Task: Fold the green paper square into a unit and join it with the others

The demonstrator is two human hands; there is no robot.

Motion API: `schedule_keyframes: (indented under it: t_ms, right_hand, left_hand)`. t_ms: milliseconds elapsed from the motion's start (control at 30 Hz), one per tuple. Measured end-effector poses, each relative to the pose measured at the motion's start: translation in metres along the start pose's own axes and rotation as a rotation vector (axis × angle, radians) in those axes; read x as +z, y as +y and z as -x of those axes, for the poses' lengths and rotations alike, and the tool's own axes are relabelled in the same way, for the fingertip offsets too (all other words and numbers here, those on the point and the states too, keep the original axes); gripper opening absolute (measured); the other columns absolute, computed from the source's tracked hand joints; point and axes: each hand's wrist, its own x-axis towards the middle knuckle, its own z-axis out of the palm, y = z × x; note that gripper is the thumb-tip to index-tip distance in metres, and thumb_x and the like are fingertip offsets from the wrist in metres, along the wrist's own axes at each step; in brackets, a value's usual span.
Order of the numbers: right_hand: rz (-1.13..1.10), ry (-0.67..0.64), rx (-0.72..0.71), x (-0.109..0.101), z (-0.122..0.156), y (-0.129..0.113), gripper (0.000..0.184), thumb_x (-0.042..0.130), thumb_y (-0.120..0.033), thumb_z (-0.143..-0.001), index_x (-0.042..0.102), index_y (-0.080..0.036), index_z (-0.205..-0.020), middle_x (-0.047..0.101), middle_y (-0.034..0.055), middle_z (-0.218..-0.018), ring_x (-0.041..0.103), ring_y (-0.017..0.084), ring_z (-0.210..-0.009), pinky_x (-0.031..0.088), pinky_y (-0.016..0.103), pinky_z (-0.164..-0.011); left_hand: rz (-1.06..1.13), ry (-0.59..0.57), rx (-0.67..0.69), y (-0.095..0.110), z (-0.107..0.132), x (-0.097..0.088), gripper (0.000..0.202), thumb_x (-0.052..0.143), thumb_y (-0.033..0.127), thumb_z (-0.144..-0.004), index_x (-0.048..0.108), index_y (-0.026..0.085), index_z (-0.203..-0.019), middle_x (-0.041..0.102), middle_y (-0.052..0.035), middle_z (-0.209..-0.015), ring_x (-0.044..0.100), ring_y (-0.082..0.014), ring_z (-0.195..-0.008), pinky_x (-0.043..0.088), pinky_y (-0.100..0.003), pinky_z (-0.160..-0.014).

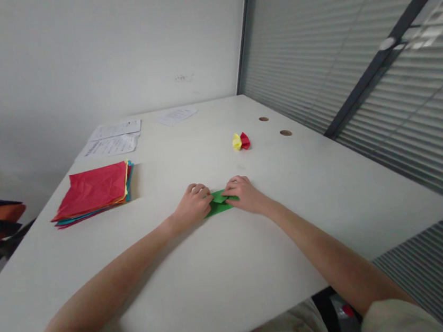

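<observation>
A folded sheet of green paper lies flat on the white table in front of me, with a raised flap near its far edge. My left hand grips its left end, fingers curled over the paper. On the other end, my right hand pinches the flap and far edge between thumb and fingers. Both hands rest low against the tabletop, a short gap apart. Parts of the paper are hidden under the fingers.
A stack of coloured paper, red on top, lies to the left. Beyond my hands sits a small yellow and red folded paper piece. Printed sheets lie at the back left. Two round holes pierce the table near the blinds on the right.
</observation>
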Motion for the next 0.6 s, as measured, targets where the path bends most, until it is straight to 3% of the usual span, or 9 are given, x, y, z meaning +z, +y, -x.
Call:
schedule_keyframes:
  t_ms: [200,367,600]
  right_hand:
    - [-0.007,0.067,0.051,0.002,-0.001,-0.004,0.014,0.063,-0.029,-0.087,0.076,-0.024,-0.085,0.065,0.0066,-0.096,0.043,0.024,-0.102,0.031,0.041,-0.089]
    - [0.003,0.101,0.150,0.001,0.000,-0.004,0.015,0.066,-0.035,-0.084,0.076,-0.023,-0.081,0.058,0.0080,-0.103,0.041,0.025,-0.103,0.033,0.040,-0.087]
    - [-0.031,0.132,0.259,0.007,0.000,0.000,0.016,0.066,-0.037,-0.083,0.075,-0.024,-0.078,0.051,0.0081,-0.105,0.042,0.025,-0.104,0.037,0.042,-0.089]
  left_hand:
    - [0.070,-0.007,-0.116,0.000,0.002,0.007,0.018,0.050,0.025,-0.091,0.066,0.018,-0.089,0.066,-0.0080,-0.087,0.055,-0.0227,-0.090,0.037,-0.039,-0.081]
    - [0.174,0.034,-0.150,-0.004,0.002,0.011,0.023,0.048,0.022,-0.092,0.056,0.018,-0.113,0.069,-0.0074,-0.091,0.058,-0.0212,-0.090,0.037,-0.038,-0.084]
    - [0.191,0.034,-0.159,-0.003,0.002,0.010,0.027,0.045,0.021,-0.093,0.051,0.019,-0.119,0.069,-0.0078,-0.095,0.059,-0.0214,-0.092,0.037,-0.038,-0.085]
